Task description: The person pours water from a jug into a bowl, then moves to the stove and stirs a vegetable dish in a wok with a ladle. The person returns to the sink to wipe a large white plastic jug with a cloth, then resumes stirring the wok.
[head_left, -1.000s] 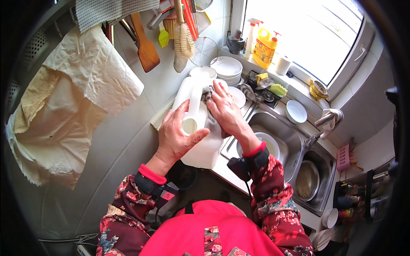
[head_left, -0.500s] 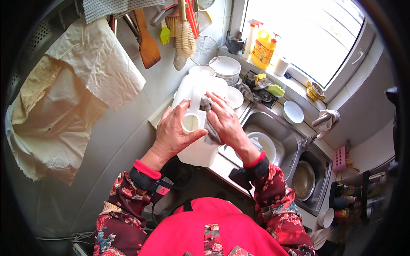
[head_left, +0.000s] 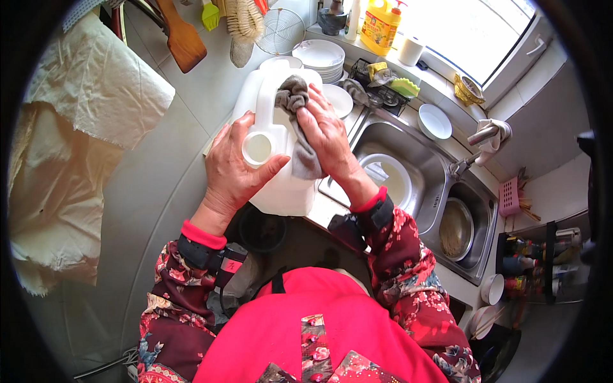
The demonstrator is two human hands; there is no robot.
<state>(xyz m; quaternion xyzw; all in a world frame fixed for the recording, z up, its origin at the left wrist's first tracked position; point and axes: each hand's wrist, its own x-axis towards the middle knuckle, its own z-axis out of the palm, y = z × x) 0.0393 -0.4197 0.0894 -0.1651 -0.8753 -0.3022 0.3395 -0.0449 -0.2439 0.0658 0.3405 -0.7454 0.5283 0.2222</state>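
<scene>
A person in a red apron (head_left: pixel 274 325) and flowery sleeves works with two bare hands; black bands go round both wrists. The left hand (head_left: pixel 231 163) has its thumb and fingers spread wide, and they curve round the neck of a big white jug (head_left: pixel 284 195), holding it; the jug's round open mouth sits between thumb and fingers. The right hand (head_left: pixel 327 135) keeps its fingers close together; it holds a soft grey cloth (head_left: pixel 308 153) (all bunched up at the top) against the jug, just beside the handle. The jug is right in front of the person, between the two hands; one cannot tell how much of it rests on the counter.

Below the jug, by the wall, is a dark bucket (head_left: pixel 262 228); to the right is a metal sink (head_left: pixel 429 185) with two parts; a white bowl (head_left: pixel 403 183) is in the bigger part, and a round metal pan (head_left: pixel 465 237) is in the smaller one. Past the jug stands a pile of white plates (head_left: pixel 320 57); a yellow bottle (head_left: pixel 380 29) stands by the bright window (head_left: pixel 472 32); on the left hang a pale sheet (head_left: pixel 96 89) and a wooden spatula (head_left: pixel 184 45).
</scene>
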